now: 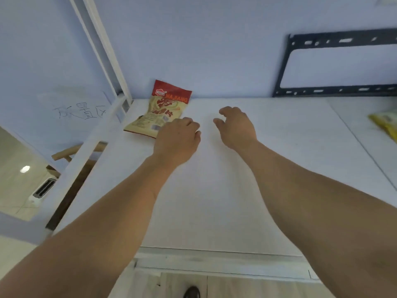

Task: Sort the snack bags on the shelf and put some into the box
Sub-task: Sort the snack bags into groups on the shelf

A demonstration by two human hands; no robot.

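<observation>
Covering near corner of red-and-tan snack bag [161, 110], left hand [177, 141], fingers curled down, grip unclear. Bag on white shelf [268, 168], label "NA JIANG" partly legible. Right hand [236, 127] just right of bag, loosely curled, empty. Yellow bag [386, 123] far right, cut off.

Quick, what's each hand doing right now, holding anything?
Left hand: open, fingers loosely curled, holding nothing, beside the red snack bag.
Right hand: open, fingers loosely curled, empty, over the white shelf.

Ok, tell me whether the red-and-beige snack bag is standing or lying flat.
Propped, not flat: the red-and-beige snack bag leans its top against the wall, bottom on the shelf.
</observation>
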